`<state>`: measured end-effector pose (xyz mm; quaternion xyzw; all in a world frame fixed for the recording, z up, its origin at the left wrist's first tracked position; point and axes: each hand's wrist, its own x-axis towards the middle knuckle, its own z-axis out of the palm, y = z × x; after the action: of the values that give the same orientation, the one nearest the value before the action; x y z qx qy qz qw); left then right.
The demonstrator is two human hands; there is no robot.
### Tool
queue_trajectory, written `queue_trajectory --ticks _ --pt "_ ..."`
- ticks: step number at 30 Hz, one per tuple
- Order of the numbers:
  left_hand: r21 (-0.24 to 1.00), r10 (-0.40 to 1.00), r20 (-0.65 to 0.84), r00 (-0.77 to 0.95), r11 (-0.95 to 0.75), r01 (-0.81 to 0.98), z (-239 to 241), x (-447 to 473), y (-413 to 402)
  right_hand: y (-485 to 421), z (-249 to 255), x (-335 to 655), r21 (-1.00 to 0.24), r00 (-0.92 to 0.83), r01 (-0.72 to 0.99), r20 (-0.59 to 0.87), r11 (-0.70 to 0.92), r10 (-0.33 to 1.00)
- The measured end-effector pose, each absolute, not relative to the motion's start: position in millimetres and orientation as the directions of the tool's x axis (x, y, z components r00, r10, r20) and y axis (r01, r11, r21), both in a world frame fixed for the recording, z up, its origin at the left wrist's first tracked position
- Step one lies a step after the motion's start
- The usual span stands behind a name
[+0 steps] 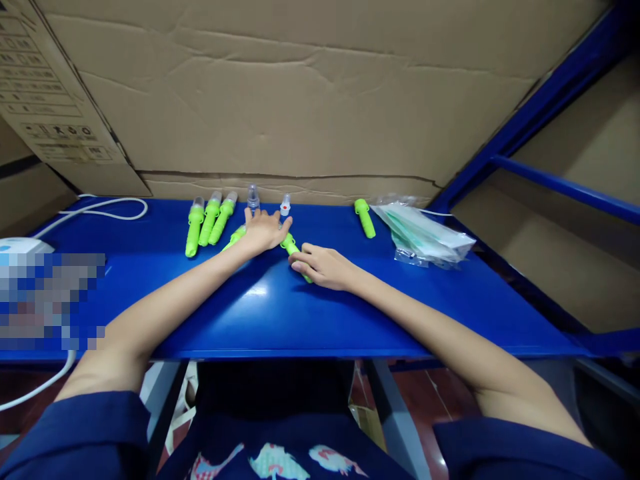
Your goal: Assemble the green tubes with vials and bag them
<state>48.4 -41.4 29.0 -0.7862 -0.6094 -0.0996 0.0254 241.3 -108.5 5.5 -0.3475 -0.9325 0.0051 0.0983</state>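
Observation:
My right hand (325,267) is wrapped round a lime-green torch-shaped tube (290,245), which points up and to the left on the blue table. Just left of it, my left hand (265,230) is palm down with its fingers spread. Under or beside that wrist lies another green tube (236,236), partly hidden. A clear dome cap (253,197) stands beyond the left fingertips. Close to the left thumb is a small clear-topped white piece with a red dot (285,205). What the left palm touches is hidden.
Several green tubes with clear caps (211,219) lie at the left back. A single green tube (365,219) lies right of centre, beside plastic bags with pale flat contents (425,233). Cardboard (300,100) lines the back. A blue frame bar (565,187) and a white cable (120,209) flank the table.

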Motion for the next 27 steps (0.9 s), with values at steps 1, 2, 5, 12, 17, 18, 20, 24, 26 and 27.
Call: queue_trajectory --ticks 1,2,5,12,17,18,20,24,26,27 --pt "0.083 0.947 0.181 0.263 -0.282 0.956 28 44 -41 -107 6 245 -0.087 -0.707 0.68 0.186 0.728 0.682" --pt "0.085 0.936 0.177 0.305 -0.323 0.942 27 39 -41 -104 6 249 -0.103 -0.674 0.707 0.201 0.7 0.711" --pt "0.063 0.851 0.179 0.493 -0.51 0.858 23 27 -42 -90 3 262 -0.227 -0.561 0.757 0.256 0.613 0.787" --pt "-0.024 0.867 0.124 0.482 -0.483 0.875 25 28 -48 -70 6 281 -0.264 -0.576 0.7 0.34 0.663 0.743" --pt "0.067 0.913 0.175 0.37 -0.386 0.92 25 26 -45 -72 15 284 -0.13 -0.527 0.754 0.466 0.644 0.711" --pt "0.072 0.92 0.179 0.348 -0.365 0.928 24 26 -45 -72 15 285 -0.174 -0.482 0.781 0.444 0.6 0.755" --pt "0.076 0.93 0.179 0.319 -0.337 0.938 23 25 -45 -71 13 288 -0.299 -0.392 0.808 0.37 0.508 0.842" --pt "0.125 0.938 0.175 0.298 -0.321 0.939 23 27 -45 -71 11 287 -0.451 -0.37 0.667 0.491 0.593 0.789" --pt "0.143 0.938 0.176 0.298 -0.324 0.935 23 28 -45 -71 12 284 -0.51 -0.341 0.605 0.527 0.611 0.778" --pt "0.14 0.938 0.176 0.298 -0.323 0.936 23 28 -45 -72 11 283 -0.548 -0.325 0.594 0.506 0.588 0.799"
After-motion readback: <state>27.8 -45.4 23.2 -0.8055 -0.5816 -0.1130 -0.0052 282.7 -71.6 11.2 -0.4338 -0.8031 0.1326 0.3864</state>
